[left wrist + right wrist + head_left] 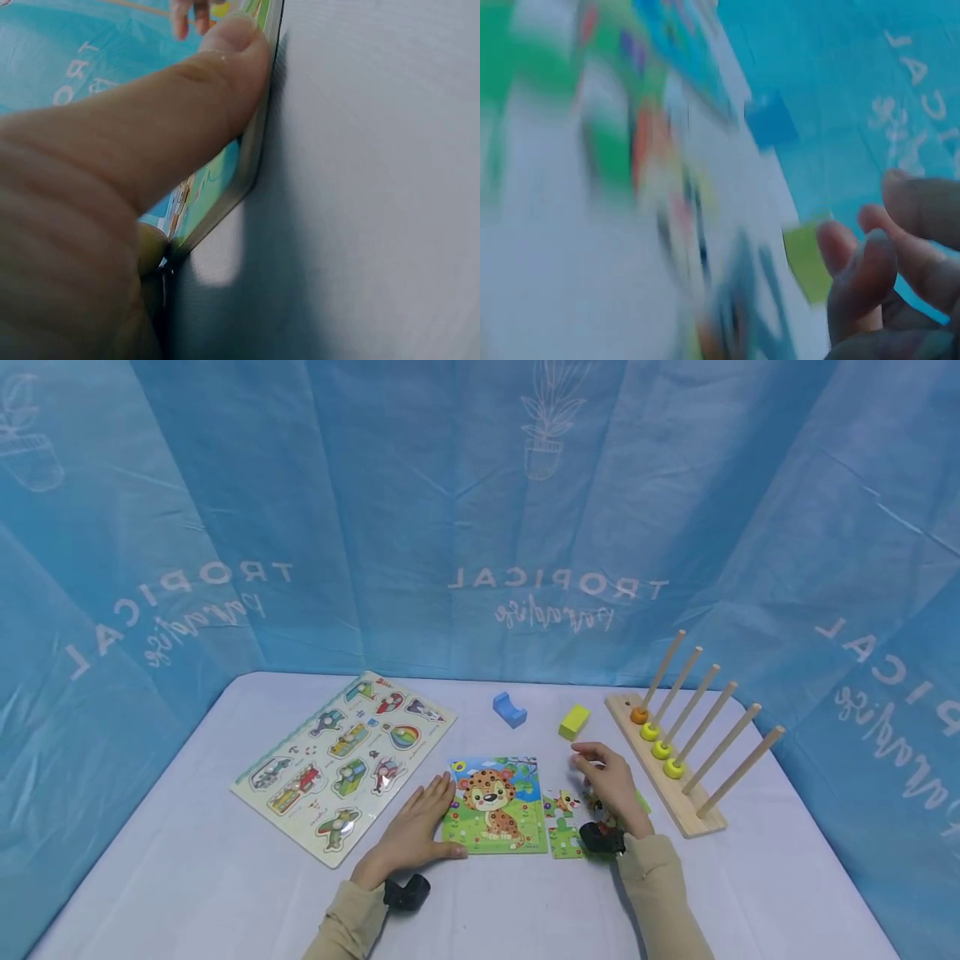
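A square jigsaw (495, 818) with a spotted leopard cub lies in the middle of the white table, its picture whole. My left hand (416, 828) rests at its left side, fingers stretched along the edge. In the left wrist view the left thumb (214, 75) lies on the rim of the board. Loose puzzle pieces (564, 843) lie just right of the jigsaw, partly hidden under my right hand (611, 781). That hand hovers over them with loosely bent fingers and nothing visible between them. Beyond its fingertips stands a yellow-green block (574, 722), also in the right wrist view.
A vehicle knob puzzle board (332, 857) lies at the left. At the back is a blue block (510, 710) with a curved hollow. To the right, a wooden peg stand (708, 821) holds several orange and yellow beads; its tall pegs stick up. A blue curtain (420, 527) surrounds the table.
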Tool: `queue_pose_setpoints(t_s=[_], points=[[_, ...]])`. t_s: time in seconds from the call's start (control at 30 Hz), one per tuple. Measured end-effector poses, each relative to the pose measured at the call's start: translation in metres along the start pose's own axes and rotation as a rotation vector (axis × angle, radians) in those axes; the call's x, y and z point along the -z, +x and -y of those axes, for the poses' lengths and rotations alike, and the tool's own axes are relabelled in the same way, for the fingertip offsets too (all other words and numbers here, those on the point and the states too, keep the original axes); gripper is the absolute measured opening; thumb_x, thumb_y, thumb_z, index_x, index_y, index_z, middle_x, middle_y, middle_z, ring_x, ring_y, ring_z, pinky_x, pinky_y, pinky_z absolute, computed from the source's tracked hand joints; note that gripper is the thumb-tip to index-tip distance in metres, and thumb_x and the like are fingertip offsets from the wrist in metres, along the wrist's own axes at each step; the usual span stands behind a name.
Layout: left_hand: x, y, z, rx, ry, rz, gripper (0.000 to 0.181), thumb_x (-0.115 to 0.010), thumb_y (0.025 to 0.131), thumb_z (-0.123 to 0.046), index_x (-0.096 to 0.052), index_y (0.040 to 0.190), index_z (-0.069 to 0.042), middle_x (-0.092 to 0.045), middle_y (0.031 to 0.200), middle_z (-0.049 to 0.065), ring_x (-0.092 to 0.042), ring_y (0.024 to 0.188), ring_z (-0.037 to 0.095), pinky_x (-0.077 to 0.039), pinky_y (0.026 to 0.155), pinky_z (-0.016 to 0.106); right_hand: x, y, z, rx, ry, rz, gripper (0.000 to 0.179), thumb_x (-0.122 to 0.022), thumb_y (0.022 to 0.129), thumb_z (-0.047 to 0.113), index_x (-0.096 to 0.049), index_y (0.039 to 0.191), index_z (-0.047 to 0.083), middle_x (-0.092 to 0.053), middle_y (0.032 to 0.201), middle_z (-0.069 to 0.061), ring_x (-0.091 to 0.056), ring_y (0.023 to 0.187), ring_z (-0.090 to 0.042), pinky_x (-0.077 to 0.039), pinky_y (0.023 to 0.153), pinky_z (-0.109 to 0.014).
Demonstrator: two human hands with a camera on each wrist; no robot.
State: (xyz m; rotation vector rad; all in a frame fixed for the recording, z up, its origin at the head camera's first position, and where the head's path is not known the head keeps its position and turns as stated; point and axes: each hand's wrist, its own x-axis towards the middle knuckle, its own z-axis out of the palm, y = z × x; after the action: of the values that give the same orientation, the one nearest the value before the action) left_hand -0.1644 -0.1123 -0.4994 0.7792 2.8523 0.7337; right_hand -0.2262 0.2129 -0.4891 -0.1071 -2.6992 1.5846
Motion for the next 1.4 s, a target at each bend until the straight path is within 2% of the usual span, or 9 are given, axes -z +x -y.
queue_pose_setpoints(t_s=[0.27, 0.5, 0.67, 0.77, 0.9, 1.0, 1.07, 1.27, 1.4], points=[[0.000, 0.000, 0.001, 0.008, 0.004, 0.009, 0.101, -0.067, 0.075, -0.055, -0.022, 0.144, 0.003, -0.013, 0.153, 0.017, -0.012, 0.141, 0.031, -0.010, 0.114, 0.047, 0.042, -0.017, -0.027, 0.022, -0.150, 0.144, 0.035, -0.063, 0.088, 0.019, -0.058, 0.121, 0.010, -0.062, 0.106, -0.007, -0.055, 0.086, -0.019, -0.048, 0.067, -0.028], [-0.002, 0.002, -0.001, 0.013, -0.005, 0.011, 0.102, -0.067, 0.074, -0.056, -0.022, 0.144, 0.002, -0.013, 0.153, 0.017, -0.013, 0.141, 0.031, -0.010, 0.114, 0.047, 0.067, -0.030, -0.029, 0.112, -0.149, 0.339, 0.048, -0.070, 0.080, 0.007, -0.055, 0.127, 0.009, -0.057, 0.123, -0.014, -0.043, 0.057, -0.011, -0.041, 0.053, -0.022], [-0.003, 0.003, -0.001, 0.011, -0.009, 0.011, 0.102, -0.067, 0.073, -0.056, -0.021, 0.145, 0.001, -0.013, 0.153, 0.016, -0.012, 0.141, 0.030, -0.010, 0.114, 0.046, 0.079, -0.031, -0.041, 0.184, -0.157, 0.422, 0.055, -0.072, 0.078, 0.010, -0.052, 0.130, 0.011, -0.053, 0.130, -0.013, -0.036, 0.056, -0.008, -0.035, 0.051, -0.020], [-0.004, 0.003, 0.000, 0.011, -0.010, 0.007, 0.102, -0.067, 0.074, -0.057, -0.022, 0.145, 0.001, -0.013, 0.153, 0.016, -0.012, 0.141, 0.030, -0.010, 0.114, 0.046, 0.076, -0.030, -0.041, 0.196, -0.152, 0.419, 0.057, -0.073, 0.078, 0.010, -0.052, 0.131, 0.010, -0.050, 0.132, -0.013, -0.037, 0.057, -0.009, -0.037, 0.052, -0.020], [-0.004, 0.001, 0.002, 0.018, 0.001, 0.003, 0.102, -0.067, 0.074, -0.057, -0.022, 0.145, 0.001, -0.013, 0.153, 0.015, -0.012, 0.141, 0.029, -0.010, 0.115, 0.046, 0.062, -0.027, -0.035, 0.219, -0.157, 0.371, 0.056, -0.073, 0.078, 0.008, -0.053, 0.130, 0.010, -0.049, 0.134, -0.013, -0.052, 0.085, -0.014, -0.046, 0.064, -0.020], [-0.003, 0.001, 0.002, 0.016, -0.001, -0.003, 0.102, -0.067, 0.073, -0.057, -0.022, 0.145, 0.002, -0.013, 0.153, 0.017, -0.013, 0.141, 0.030, -0.010, 0.114, 0.046, 0.050, -0.026, -0.029, 0.252, -0.167, 0.361, 0.056, -0.070, 0.079, 0.004, -0.051, 0.131, 0.010, -0.045, 0.137, -0.015, -0.047, 0.112, -0.025, -0.048, 0.075, -0.025], [-0.003, 0.001, 0.002, 0.013, -0.006, -0.005, 0.103, -0.067, 0.073, -0.057, -0.022, 0.144, 0.002, -0.013, 0.153, 0.017, -0.013, 0.141, 0.030, -0.010, 0.114, 0.047, 0.045, -0.027, -0.025, 0.266, -0.188, 0.361, 0.057, -0.068, 0.080, 0.001, -0.050, 0.133, 0.010, -0.042, 0.138, -0.016, -0.045, 0.117, -0.031, -0.048, 0.078, -0.029], [-0.002, 0.001, 0.001, 0.025, -0.003, 0.008, 0.102, -0.066, 0.074, -0.057, -0.021, 0.145, 0.001, -0.012, 0.153, 0.015, -0.011, 0.141, 0.029, -0.008, 0.115, 0.045, 0.039, -0.024, -0.019, 0.279, -0.272, 0.333, 0.055, -0.069, 0.078, -0.001, -0.052, 0.130, 0.007, -0.045, 0.132, -0.018, -0.047, 0.111, -0.033, -0.049, 0.079, -0.037], [-0.003, 0.001, 0.002, 0.028, -0.006, 0.004, 0.102, -0.067, 0.073, -0.057, -0.022, 0.145, 0.001, -0.013, 0.153, 0.016, -0.012, 0.141, 0.030, -0.009, 0.114, 0.047, 0.031, -0.017, -0.012, 0.165, -0.305, 0.223, 0.055, -0.075, 0.075, 0.008, -0.054, 0.126, 0.009, -0.049, 0.120, -0.017, -0.048, 0.106, -0.031, -0.045, 0.087, -0.047]])
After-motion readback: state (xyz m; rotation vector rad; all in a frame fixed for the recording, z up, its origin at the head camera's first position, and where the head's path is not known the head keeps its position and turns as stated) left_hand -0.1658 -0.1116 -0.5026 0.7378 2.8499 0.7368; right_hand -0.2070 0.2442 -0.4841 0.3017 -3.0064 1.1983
